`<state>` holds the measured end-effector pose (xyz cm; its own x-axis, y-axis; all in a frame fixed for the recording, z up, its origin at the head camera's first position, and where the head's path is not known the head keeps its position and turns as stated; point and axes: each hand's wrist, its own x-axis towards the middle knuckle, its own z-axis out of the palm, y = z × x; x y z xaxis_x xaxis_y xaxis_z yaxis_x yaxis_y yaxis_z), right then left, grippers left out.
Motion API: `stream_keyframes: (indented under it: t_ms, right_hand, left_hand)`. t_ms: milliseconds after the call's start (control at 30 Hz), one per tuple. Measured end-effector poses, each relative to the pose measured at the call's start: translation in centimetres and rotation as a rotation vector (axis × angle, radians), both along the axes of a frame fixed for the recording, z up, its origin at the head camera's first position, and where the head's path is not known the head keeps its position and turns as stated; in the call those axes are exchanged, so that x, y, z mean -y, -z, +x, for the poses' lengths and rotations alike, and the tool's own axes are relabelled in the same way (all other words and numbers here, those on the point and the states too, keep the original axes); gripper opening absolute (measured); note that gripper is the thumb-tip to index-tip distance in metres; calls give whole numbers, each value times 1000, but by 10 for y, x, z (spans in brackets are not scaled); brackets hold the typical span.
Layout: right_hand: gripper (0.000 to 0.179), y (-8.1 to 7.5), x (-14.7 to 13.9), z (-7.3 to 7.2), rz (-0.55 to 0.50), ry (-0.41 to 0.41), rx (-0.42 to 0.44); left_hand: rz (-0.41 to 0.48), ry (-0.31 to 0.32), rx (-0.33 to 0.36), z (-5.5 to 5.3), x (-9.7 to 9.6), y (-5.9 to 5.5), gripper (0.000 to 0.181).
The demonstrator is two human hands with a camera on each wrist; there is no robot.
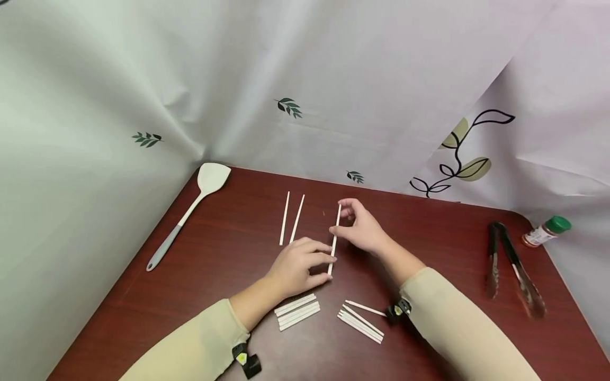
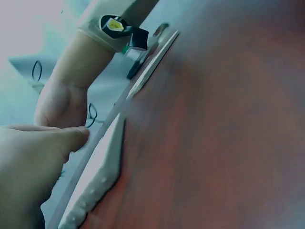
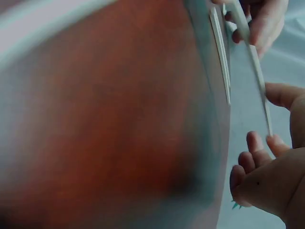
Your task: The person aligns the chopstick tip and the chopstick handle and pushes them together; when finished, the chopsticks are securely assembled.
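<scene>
A thin white stick is held between both hands over the middle of the table, slanting slightly. My left hand pinches its near part with fingers and thumb. Toward the far end, my right hand has its thumb and fingertips on the same stick; the right wrist view shows this stick running between the two hands. Beyond the left hand, two more white sticks lie side by side. Closer to me are a left group of sticks in a row and a right group, one lying a little apart.
A white spatula with a grey handle lies at the left edge. On the right are black-handled metal tongs and a green-capped shaker bottle. Pale patterned sheeting hangs around the dark red table.
</scene>
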<state>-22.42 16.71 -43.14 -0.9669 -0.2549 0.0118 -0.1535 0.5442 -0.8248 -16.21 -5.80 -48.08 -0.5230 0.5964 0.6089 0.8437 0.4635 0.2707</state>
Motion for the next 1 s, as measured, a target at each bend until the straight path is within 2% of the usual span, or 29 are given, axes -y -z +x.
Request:
stream_keyframes:
  t_ms: [67, 167, 400, 533, 667, 800, 1000]
  right_hand:
    - [72, -2, 4, -11, 96, -22, -13]
    - [72, 1, 9, -23, 222, -50, -17]
    - [71, 13, 22, -39, 405, -132, 32]
    - [74, 12, 33, -46, 443, -195, 51]
    - [75, 9, 42, -53, 465, -224, 72]
    - [75, 10, 43, -59, 492, -228, 80]
    - [72, 14, 41, -64, 472, -213, 67]
  left_hand:
    - [-41, -37, 45, -4, 1, 0, 34]
    - [-95, -85, 74, -7, 1, 1, 34]
    - [-176, -137, 147, -7, 4, 1, 32]
    - [-184, -186, 176, -8, 10, 2, 30]
    - [-181, -243, 157, -11, 14, 3, 27]
    - [-179, -270, 126, -16, 12, 5, 27]
    - [-173, -294, 123, -25, 7, 5, 27]
